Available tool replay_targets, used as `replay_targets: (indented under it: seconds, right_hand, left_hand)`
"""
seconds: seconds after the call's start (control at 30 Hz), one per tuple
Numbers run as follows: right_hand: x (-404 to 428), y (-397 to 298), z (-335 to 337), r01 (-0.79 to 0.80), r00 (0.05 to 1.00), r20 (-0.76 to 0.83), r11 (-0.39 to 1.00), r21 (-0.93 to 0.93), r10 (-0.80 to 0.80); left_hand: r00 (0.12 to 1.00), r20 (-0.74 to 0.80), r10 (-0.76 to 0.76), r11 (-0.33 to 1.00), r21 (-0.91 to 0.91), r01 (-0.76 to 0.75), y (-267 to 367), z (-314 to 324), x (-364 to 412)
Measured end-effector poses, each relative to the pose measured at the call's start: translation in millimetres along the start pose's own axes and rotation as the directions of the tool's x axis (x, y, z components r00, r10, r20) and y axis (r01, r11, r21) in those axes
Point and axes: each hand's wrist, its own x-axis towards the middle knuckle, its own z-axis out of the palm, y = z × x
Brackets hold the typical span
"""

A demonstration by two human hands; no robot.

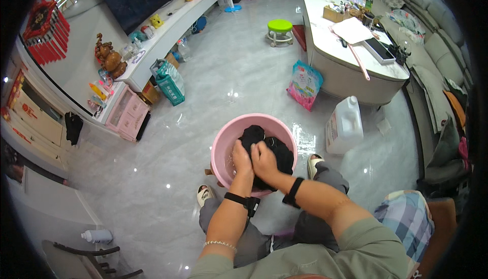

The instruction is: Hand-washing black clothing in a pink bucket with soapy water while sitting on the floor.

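Between my feet stands a pink plastic basin (225, 134) holding some water and wet black cloth (280, 151). My left hand (241, 157) and my right hand (264, 161) are pressed close together over the basin, both gripping a bunched part of the black cloth. This bunch sticks up beyond my fingers toward the far rim. The rest of the cloth lies along the basin's right side, partly hidden under my right hand and wrist. Small bubbles or droplets show in the water left of my left hand.
A large white plastic jug (345, 126) stands right of the basin, near my right slipper (315, 164). Beyond it are a pink and blue bag (304, 84) and a white-topped table (324, 31). A green-topped stool (280, 27) sits farther off; a teal bag (170, 82) stands by the TV cabinet.
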Motion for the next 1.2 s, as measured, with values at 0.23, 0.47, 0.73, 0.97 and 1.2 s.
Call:
replay_targets:
  seconds: [0.23, 0.47, 0.73, 0.97, 1.2]
  right_hand:
    - [45, -5, -3, 0.088, 0.967, 0.242, 0.996, -0.022, -0.080]
    - [52, -43, -68, 0.332, 0.631, 0.704, 0.933, 0.136, -0.327]
    - [60, -49, -76, 0.150, 0.891, 0.414, 0.981, 0.121, -0.187]
    - [66, -53, -85, -0.001, 0.956, 0.285, 0.974, 0.229, -0.066]
    - [76, -60, -103, 0.179, 0.944, 0.273, 0.983, 0.039, -0.183]
  left_hand:
    - [0.958, 0.067, 0.280, 0.894, 0.345, -0.286, -6, -54, 53]
    - [0.888, 0.335, 0.316, 0.845, 0.326, -0.424, 4, -38, 25]
    - [0.789, 0.562, 0.248, 0.832, 0.294, -0.470, 2, -65, 38]
    - [0.760, 0.509, 0.404, 0.311, 0.705, -0.637, -13, -64, 31]
    - [0.792, 0.402, 0.459, 0.524, 0.598, -0.607, 2, -69, 45]
